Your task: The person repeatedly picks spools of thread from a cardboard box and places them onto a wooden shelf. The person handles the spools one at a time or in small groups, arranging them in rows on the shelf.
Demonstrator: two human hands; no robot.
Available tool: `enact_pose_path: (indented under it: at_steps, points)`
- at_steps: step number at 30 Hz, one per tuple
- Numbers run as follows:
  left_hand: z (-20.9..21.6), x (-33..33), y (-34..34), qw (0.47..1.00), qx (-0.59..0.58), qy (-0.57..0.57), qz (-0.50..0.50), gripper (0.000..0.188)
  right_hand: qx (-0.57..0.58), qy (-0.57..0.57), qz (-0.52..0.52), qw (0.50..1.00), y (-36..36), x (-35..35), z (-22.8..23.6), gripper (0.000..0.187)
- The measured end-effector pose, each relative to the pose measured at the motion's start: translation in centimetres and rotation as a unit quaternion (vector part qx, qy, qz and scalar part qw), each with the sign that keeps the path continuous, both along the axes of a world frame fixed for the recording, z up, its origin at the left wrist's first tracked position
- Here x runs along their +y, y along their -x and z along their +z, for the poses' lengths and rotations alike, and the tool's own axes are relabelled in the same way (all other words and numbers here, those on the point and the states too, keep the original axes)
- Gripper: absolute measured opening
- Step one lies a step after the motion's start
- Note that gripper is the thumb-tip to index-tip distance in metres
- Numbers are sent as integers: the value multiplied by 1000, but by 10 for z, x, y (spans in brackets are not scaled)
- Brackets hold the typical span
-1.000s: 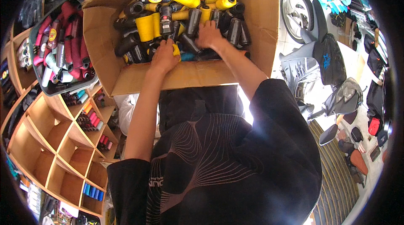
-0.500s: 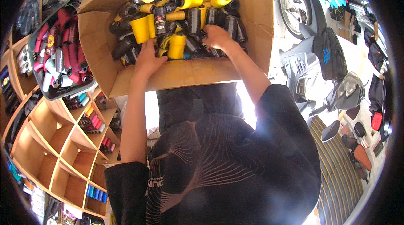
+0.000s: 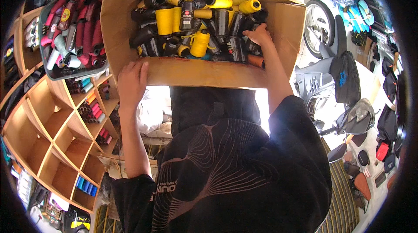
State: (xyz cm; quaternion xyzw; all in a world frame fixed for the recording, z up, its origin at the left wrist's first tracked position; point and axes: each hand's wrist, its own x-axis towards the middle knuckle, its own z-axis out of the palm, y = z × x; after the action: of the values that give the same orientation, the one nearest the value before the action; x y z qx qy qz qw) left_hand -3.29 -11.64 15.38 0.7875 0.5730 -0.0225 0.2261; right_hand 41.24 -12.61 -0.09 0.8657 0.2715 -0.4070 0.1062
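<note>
A cardboard box (image 3: 209, 74) full of thread spools stands before me. My left hand (image 3: 132, 80) lies on its near left edge, fingers stretched over the flap and holding no spool. At the right side of the box, my right hand (image 3: 260, 37) reaches in, with thumb and fingers bent around a black thread spool (image 3: 250, 24) that they partly cover. Yellow spools, one being a yellow cone (image 3: 164, 21), lie among many black ones. A small yellow spool (image 3: 200, 43) has loose thread. An orange spool (image 3: 256, 61) shows below my right wrist.
Left of the box, a dark bin (image 3: 52, 71) holds maroon, grey and white spools. Below it stands a wooden shelf (image 3: 54, 139) with compartments, some holding coloured spools. To the right are a motorbike wheel (image 3: 319, 26) and a mirror (image 3: 338, 153).
My left hand has drawn out of the spools to the box's near left edge. My right hand has shifted rightward among the spools. An orange spool now shows near my right wrist.
</note>
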Motion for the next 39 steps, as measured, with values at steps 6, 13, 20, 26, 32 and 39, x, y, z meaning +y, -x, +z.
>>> enact_pose_path:
  at_steps: [6, 13, 20, 26, 32, 39]
  points:
    - [-3, -1, -5, 998, 6, -46, 40, 40, -87, 28, 68, 993, -2, -10, -25, 123]
    - [-10, 1, -9, 994, 10, -62, 95, 44, 40, -35, 33, 998, -24, -13, -21, 80]
    - [-7, 5, -12, 994, 29, -56, 92, 37, 31, -76, 13, 997, -31, -24, -55, 95]
    - [-16, 34, -10, 989, 55, 112, 76, 37, -51, -18, 80, 995, -8, -19, -19, 98]
    - [-99, 91, -28, 996, 85, 5, 41, 99, -129, -188, 256, 940, 95, 18, 71, 63]
    - [-128, 55, -8, 960, -42, 266, 73, 100, 199, -360, 346, 843, 218, 137, 91, 37]
